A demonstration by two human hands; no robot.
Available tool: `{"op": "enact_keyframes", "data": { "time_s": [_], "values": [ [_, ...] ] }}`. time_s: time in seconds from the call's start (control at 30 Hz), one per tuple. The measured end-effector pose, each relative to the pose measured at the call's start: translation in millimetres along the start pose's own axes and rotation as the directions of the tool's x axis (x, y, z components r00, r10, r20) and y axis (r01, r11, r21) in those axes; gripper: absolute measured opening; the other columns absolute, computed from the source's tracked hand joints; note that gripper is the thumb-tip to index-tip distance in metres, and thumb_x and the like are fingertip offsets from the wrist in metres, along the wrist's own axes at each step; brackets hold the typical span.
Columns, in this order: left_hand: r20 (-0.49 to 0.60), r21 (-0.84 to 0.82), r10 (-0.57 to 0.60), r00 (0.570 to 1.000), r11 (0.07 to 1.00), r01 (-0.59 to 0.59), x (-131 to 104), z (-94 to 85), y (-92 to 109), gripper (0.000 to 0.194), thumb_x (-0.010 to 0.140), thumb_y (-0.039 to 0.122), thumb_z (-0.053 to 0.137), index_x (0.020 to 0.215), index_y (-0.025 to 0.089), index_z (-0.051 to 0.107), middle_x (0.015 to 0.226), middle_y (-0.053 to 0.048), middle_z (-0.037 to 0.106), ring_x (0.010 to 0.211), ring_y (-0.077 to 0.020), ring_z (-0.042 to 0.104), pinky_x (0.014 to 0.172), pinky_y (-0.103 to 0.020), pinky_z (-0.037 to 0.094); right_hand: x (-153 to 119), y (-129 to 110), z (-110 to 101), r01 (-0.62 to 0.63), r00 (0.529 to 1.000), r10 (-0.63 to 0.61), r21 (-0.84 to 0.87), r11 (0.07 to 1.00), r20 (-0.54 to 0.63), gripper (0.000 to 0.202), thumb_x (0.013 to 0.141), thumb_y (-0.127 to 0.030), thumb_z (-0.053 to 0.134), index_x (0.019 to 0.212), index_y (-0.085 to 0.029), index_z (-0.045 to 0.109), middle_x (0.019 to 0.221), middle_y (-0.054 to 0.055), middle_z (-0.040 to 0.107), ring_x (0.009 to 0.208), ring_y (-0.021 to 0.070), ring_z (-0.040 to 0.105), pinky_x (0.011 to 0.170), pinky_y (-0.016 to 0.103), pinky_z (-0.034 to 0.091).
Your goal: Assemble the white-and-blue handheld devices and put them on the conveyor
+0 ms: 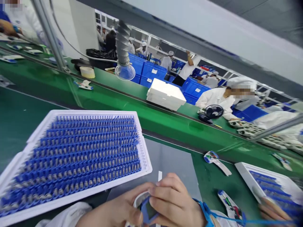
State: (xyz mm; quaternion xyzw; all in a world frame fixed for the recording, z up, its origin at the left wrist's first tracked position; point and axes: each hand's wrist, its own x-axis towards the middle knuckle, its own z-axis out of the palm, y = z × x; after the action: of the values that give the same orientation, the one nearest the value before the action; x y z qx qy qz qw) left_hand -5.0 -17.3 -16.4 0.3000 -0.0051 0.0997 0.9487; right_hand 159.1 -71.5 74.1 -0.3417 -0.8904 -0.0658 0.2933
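In front of me a white-and-blue handheld device [149, 210] with a dark, screen-like window is held between both hands. My left hand [115, 208] grips its left side, thumb along the blue part. My right hand [174, 200] has its fingers closed over the top and right side, covering much of it. A blue cord circles the right wrist. Beneath the hands lies a grey mat [176, 160]. To the left, a white tray [145, 154] bears rows of small blue pieces with grey tips [87, 148].
A green conveyor belt [118, 108] runs across, carrying a white-and-blue part [84, 84]. Open device halves [217, 162] lie right. Another person's hand [272, 209] is by a second tray [246, 176]. White boxes [165, 94], a fan [213, 111] and a duct nozzle [125, 71] stand beyond.
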Motion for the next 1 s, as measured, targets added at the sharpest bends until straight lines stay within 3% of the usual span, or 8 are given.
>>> {"op": "enact_keyframes", "data": {
  "time_s": [0.1, 0.27, 0.57, 0.7, 0.8, 1.0],
  "values": [
    [-0.075, -0.166, 0.012, 0.997, 0.986, -0.024, 5, 0.6, 4, 0.070, 0.040, 0.040, 0.089, 0.096, 0.020, 0.054, 0.066, 0.006, 0.055, 0.050, -0.0046, 0.053, 0.048, -0.013, 0.046, 3, -1, 2, -0.013, 1.000, 0.012, -0.040, 0.999, -0.020, 0.016, 0.095, -0.017, 0.048, 0.095, -0.014, 0.064, 0.086, 0.002, 0.072, 0.085, 0.0136, 0.060, 0.082, 0.028, 0.043],
    [-0.199, -0.099, 0.005, 0.980, 0.995, -0.025, 5, -0.1, 11, 0.067, 0.039, 0.037, 0.090, 0.093, 0.019, 0.055, 0.064, 0.005, 0.055, 0.049, -0.0037, 0.052, 0.048, -0.013, 0.048, 4, 2, 2, -0.058, 0.998, 0.059, -0.029, 0.998, 0.031, 0.019, 0.096, -0.016, 0.046, 0.095, -0.012, 0.064, 0.091, 0.007, 0.071, 0.088, 0.0144, 0.064, 0.086, 0.028, 0.047],
    [-0.233, -0.047, -0.044, 0.971, 0.998, 0.034, 7, 3.2, 9, 0.066, 0.037, 0.042, 0.089, 0.090, 0.019, 0.058, 0.073, 0.004, 0.051, 0.056, -0.0045, 0.051, 0.047, -0.013, 0.042, -16, 2, 3, -0.072, 0.997, 0.071, 0.051, 0.996, 0.026, 0.019, 0.095, -0.013, 0.045, 0.097, -0.012, 0.064, 0.088, 0.007, 0.072, 0.089, 0.0143, 0.066, 0.084, 0.026, 0.054],
    [-0.213, -0.019, -0.074, 0.974, 0.997, 0.071, 9, 2.6, 6, 0.067, 0.036, 0.039, 0.090, 0.091, 0.019, 0.056, 0.079, 0.004, 0.052, 0.059, -0.0054, 0.050, 0.048, -0.015, 0.037, -12, 1, 3, -0.161, 0.982, 0.179, 0.233, 0.959, -0.058, 0.009, 0.092, -0.017, 0.054, 0.096, -0.013, 0.060, 0.080, 0.007, 0.068, 0.078, 0.0152, 0.064, 0.076, 0.029, 0.054],
    [-0.195, 0.014, -0.058, 0.979, 0.998, 0.062, 9, 2.2, 4, 0.070, 0.039, 0.037, 0.090, 0.097, 0.018, 0.055, 0.077, 0.004, 0.051, 0.067, -0.0065, 0.045, 0.057, -0.017, 0.035, -7, 3, 4, -0.209, 0.961, 0.258, 0.350, 0.913, -0.098, 0.018, 0.088, -0.007, 0.052, 0.104, -0.015, 0.054, 0.080, 0.006, 0.064, 0.073, 0.0146, 0.060, 0.070, 0.030, 0.052],
    [-0.198, 0.056, -0.053, 0.979, 0.996, 0.065, 9, 6.3, 4, 0.066, 0.039, 0.038, 0.090, 0.090, 0.016, 0.056, 0.074, 0.005, 0.048, 0.072, -0.0079, 0.043, 0.061, -0.018, 0.033, -7, 7, 6, -0.305, 0.952, 0.288, 0.424, 0.853, 0.106, 0.025, 0.087, -0.005, 0.047, 0.108, -0.017, 0.049, 0.079, 0.005, 0.059, 0.069, 0.0150, 0.050, 0.062, 0.029, 0.046]
  ]
}}
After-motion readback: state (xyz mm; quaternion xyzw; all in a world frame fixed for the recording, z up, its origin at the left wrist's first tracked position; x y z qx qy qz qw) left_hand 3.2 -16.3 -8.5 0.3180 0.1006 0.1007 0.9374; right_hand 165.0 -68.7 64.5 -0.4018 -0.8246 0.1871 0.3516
